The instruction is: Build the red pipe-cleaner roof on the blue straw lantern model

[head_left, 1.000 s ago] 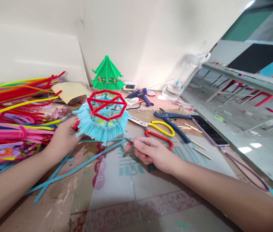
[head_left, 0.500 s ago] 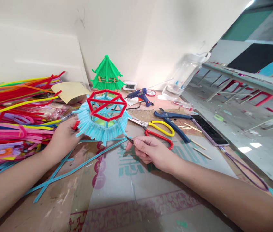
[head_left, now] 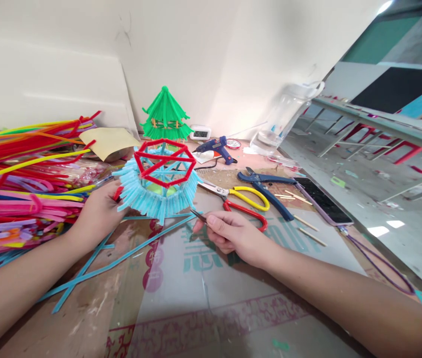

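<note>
My left hand (head_left: pixel 99 209) grips the left side of a pipe-cleaner model, a light-blue fringed ring (head_left: pixel 160 205) with a red hexagonal frame (head_left: pixel 164 185) on top. A bit of red shows at the fingertips; the fingers' far side is hidden behind the fringe. In my right hand (head_left: pixel 233 233), closed between thumb and fingers, is a pair of dark pointed tweezers (head_left: pixel 199 216). Their tip points at the lower right edge of the fringe; whether it touches I cannot tell. Directly behind the frame rises a green tiered pipe-cleaner roof (head_left: pixel 165 112).
Bundled pipe cleaners (head_left: pixel 28 199) pile up at the left, with loose blue strips (head_left: pixel 121 253) nearer me. Scissors (head_left: pixel 248 196), blue cutters (head_left: pixel 266 184), short sticks (head_left: pixel 312 236) and a phone (head_left: pixel 323 201) lie right. Behind are a glue gun (head_left: pixel 216 147), a clock (head_left: pixel 199 133) and a bottle (head_left: pixel 285 117).
The tweezers' tip has shifted very slightly left. My left hand and the model have barely moved.
</note>
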Available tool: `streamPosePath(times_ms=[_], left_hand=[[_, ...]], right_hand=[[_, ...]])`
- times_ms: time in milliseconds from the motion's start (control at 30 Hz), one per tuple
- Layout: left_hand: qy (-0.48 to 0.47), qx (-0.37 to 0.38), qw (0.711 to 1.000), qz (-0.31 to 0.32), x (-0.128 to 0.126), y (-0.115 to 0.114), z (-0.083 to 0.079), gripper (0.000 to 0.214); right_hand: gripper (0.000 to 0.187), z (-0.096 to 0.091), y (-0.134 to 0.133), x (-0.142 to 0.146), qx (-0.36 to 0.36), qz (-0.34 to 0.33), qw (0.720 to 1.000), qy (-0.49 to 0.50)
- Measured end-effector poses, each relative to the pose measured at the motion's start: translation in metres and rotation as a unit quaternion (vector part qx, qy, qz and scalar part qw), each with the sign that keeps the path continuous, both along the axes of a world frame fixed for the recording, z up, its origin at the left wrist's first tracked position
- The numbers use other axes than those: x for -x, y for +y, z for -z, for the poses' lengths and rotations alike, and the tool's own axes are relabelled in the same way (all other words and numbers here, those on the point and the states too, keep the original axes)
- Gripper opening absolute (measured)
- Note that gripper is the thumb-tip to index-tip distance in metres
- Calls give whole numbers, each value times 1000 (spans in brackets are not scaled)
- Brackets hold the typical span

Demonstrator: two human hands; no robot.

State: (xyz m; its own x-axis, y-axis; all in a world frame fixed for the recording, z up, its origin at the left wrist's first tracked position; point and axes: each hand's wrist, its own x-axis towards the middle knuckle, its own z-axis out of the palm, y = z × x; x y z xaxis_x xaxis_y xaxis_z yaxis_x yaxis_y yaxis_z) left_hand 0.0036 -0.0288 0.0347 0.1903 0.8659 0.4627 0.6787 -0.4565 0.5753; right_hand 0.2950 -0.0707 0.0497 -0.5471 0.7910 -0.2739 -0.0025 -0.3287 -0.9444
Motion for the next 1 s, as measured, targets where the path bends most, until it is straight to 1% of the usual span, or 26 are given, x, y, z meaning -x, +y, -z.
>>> streamPosePath(times_ms=[333,400,500,567,667,767,1000], left_hand=[[-4,11,1000,-9,-2,0,-1,18],[-1,10,1000,-8,-2,1,-1,18],[2,13,1000,-7,0,2,2,17],[1,15,1000,-5,2,3,4,17],[2,17,1000,-12,3,4,5,17],[4,34,999,-25,2,5,5,18],[7,47,999,-27,1,4,4,20]], right_hand=[[51,-1,-1,1,-12,13,1000,-9],[51,-1,-2,1,-32,-2,999,-20],[51,0,-6,0,-95,-29,993,-62],[51,1,-7,0,-110,-24,992,-66],[50,3,-5,1,-64,7,998,-12],[48,4,-2,1,-22,25,999,28],[49,5,-1,0,-6,20,999,29]])
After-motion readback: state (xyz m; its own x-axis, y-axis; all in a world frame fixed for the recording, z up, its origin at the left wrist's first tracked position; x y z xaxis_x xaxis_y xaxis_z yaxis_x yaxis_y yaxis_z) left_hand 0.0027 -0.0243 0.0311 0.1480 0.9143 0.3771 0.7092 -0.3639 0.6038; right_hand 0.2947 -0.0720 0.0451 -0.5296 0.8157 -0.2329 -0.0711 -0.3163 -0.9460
